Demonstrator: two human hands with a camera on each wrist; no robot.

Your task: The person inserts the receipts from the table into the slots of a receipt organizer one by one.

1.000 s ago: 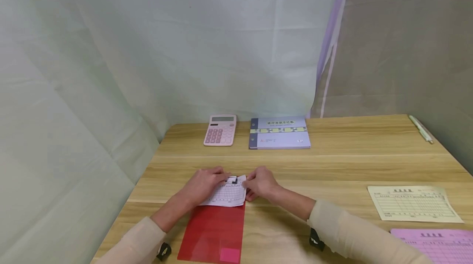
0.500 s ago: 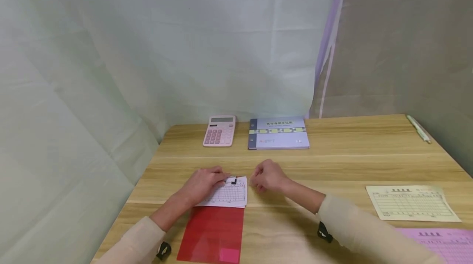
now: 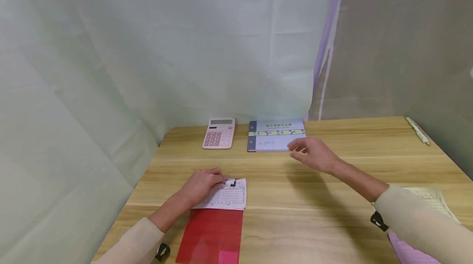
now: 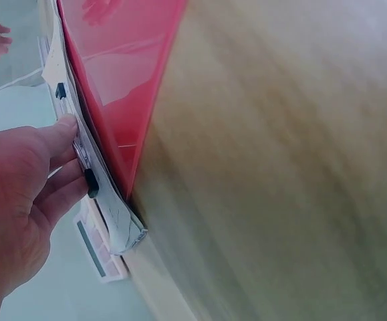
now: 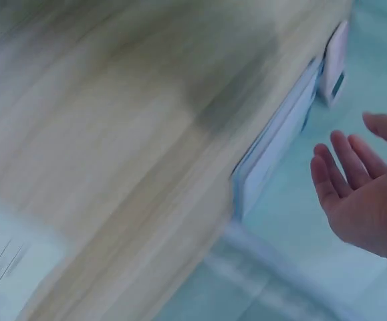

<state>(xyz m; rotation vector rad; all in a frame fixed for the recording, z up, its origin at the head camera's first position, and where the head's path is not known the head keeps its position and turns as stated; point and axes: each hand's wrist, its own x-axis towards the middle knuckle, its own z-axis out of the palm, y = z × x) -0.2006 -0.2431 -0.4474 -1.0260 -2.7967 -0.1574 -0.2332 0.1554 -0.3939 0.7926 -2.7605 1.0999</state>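
Left hand (image 3: 202,187): thumb and fingers (image 4: 65,194) drawn narrow, pinching a silver metal clip with black ends (image 3: 230,182). Clip sits at the far edge of a thin stack of white printed paper sheets (image 3: 230,199), which lies over the far end of a flat red plastic folder (image 3: 212,233) on the wood-grain counter (image 3: 277,227).

Right hand (image 3: 314,155): raised, holding nothing; thumb well apart from the loosely bent fingers. In the head view it overlaps the near right corner of a pale lilac ledger with a dark spine strip (image 3: 273,145) (the right wrist view shows the two apart).

Farther out: a pink rectangular calculator (image 3: 219,134) left of the ledger; a slim pale green-and-white pen (image 3: 417,131) near the right edge.

Writing: ledger title, soft in focus, seems to read 银行存款日记账; small print beneath illegible. White sheets show a ruled grid, words too small.

Hidden: a pale yellow printed sheet (image 3: 430,194) and a purple paper sheet (image 3: 408,249) lie partly under the cream right sleeve (image 3: 425,221). Folder's near end, with its bright pink patch (image 3: 228,257), is cut by the frame.
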